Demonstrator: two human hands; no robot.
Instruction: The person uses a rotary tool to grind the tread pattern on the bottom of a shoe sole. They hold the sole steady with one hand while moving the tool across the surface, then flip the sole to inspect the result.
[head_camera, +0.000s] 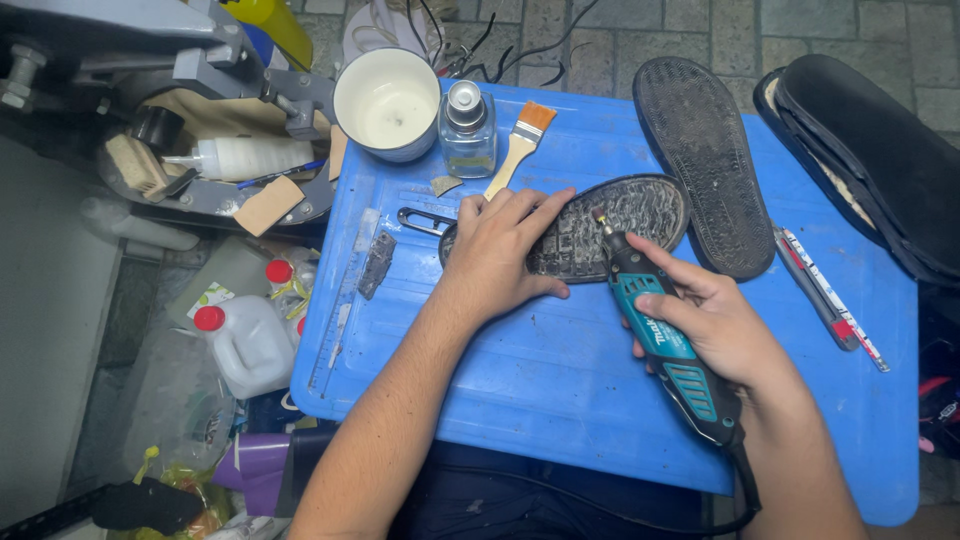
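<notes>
A blue plastic desk (560, 370) carries everything, standing on a paved floor. At its right edge lies a dark shoe upper (880, 160); beside that, a loose black sole (700, 160) lies tread up. Nearer the middle, a second black sole (620, 225) lies tread up under the hands. The left hand (500, 250) presses flat on it, fingers spread wide across the heel end. The right hand (720, 325) is wrapped tightly round a teal and black corded rotary tool (660, 335), whose small tip touches the tread near the sole's middle. At the desk's far edge stand a white cup (388, 103), a small glass bottle (467, 130) and an orange-bristled brush (520, 150). A red and white utility knife (830, 300) lies right of the soles. A white jug (245, 345) with a red cap sits on the floor to the left
</notes>
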